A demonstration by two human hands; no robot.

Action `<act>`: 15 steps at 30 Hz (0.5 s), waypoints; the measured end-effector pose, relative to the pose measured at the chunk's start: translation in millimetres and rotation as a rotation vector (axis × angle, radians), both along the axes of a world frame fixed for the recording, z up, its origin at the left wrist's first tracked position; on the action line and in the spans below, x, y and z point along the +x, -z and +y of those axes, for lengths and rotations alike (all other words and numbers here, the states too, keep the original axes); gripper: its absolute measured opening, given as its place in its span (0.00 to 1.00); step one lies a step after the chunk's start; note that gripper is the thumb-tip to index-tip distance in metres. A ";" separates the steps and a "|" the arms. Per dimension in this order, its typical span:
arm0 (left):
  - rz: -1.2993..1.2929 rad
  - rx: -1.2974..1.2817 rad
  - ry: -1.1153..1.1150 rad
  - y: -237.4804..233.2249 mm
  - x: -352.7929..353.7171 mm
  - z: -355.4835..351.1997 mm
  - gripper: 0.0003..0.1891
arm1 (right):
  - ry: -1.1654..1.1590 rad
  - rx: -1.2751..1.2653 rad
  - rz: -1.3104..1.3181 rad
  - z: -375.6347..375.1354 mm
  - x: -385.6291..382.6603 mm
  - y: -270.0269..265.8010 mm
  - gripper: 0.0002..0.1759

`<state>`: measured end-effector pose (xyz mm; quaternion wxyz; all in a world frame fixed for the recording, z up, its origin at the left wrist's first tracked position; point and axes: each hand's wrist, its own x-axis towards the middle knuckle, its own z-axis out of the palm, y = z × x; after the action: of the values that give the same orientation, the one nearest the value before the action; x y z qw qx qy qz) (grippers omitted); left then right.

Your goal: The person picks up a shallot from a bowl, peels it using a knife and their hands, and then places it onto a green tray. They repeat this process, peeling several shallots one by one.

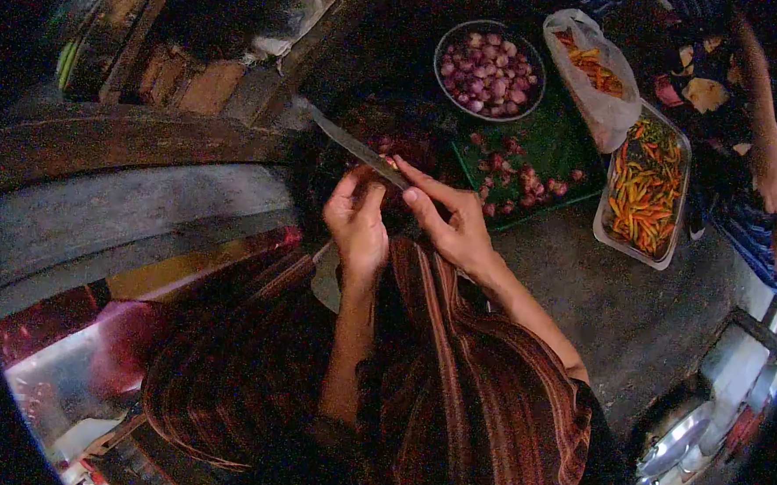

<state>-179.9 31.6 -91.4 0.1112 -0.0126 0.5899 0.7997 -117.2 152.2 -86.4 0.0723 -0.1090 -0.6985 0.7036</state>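
My right hand [453, 221] is closed round the lower end of a knife [350, 139], whose long blade points up and to the left. My left hand [359, 222] is closed just beside the blade, fingers pinched up against it. A small reddish piece, apparently a shallot [390, 162], shows at the left fingertips by the knife; most of it is hidden. Beyond my hands, loose shallots [532, 187] lie on a green tray [569, 155]. A round metal bowl [438, 76] full of peeled-looking purple shallots stands at the tray's far edge.
To the right are a plastic bag [619, 123] of orange chillies and a clear tray [600, 227] of mixed chillies. Another person's arm [766, 157] reaches down at the far right. Metal pans [681, 442] lie lower right. Wooden boards [139, 142] are on the left.
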 end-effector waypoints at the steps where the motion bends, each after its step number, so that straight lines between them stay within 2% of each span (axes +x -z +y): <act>1: 0.008 -0.034 -0.008 -2.8 -0.3 0.7 0.12 | 0.004 0.024 -0.006 -0.8 -0.6 0.7 0.20; 3: 0.018 -0.068 -0.015 -3.1 -0.7 0.6 0.12 | 0.009 0.048 -0.010 -2.9 -2.4 -0.3 0.20; 11: 0.088 -0.157 -0.080 6.1 -1.3 2.6 0.11 | 0.078 -0.187 -0.031 -10.0 -6.4 -4.3 0.20; 15: 0.119 -0.167 -0.103 6.8 0.2 3.9 0.11 | 0.084 -0.174 -0.063 -12.6 -7.9 -4.6 0.19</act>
<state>-179.7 35.4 -98.3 0.0332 -0.0047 0.6587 0.7517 -125.1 139.6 -81.8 0.0700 -0.1664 -0.6313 0.7542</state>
